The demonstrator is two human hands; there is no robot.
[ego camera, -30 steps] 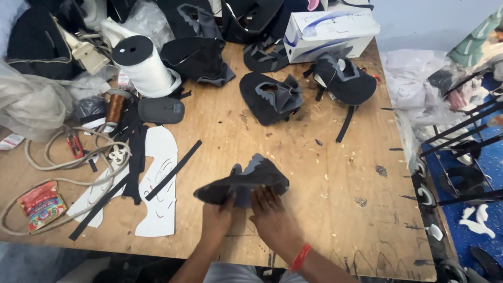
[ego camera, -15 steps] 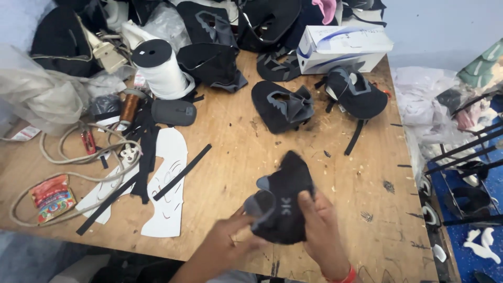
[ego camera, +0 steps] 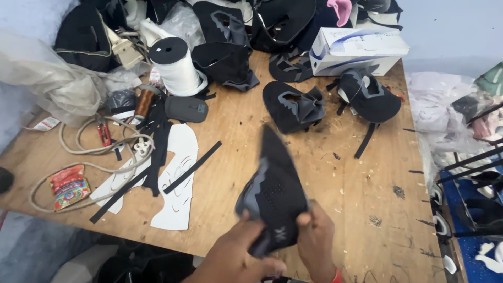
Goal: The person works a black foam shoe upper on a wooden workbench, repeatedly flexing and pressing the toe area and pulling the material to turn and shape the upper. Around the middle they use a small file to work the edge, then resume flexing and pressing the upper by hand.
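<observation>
Both hands hold one black shoe upper (ego camera: 272, 196) lifted off the bench (ego camera: 335, 178), close together at its lower end. The left hand (ego camera: 236, 257) grips the bottom left edge with the fingers curled under it, and the right hand (ego camera: 316, 238) pinches the bottom right edge, thumb on the front. The shoe upper is a soft, curved piece of fabric that tapers to a point away from the hands, with a grey panel down its left side and a patch of small punched holes in the middle.

The bench is bare, scuffed plywood. Beyond the hands lie two more black shoe uppers (ego camera: 293, 107) and (ego camera: 369, 97), folded and floppy, and behind those a white cardboard box (ego camera: 356, 50). Far to the left of the hands stands a fat spool of white ribbon (ego camera: 175, 65), with a small reel of brown thread (ego camera: 143, 102) just beside it. Nearer on the left lie flat white paper patterns (ego camera: 175, 175), thin black strips (ego camera: 191, 167) and a looped beige cable (ego camera: 78, 157)
</observation>
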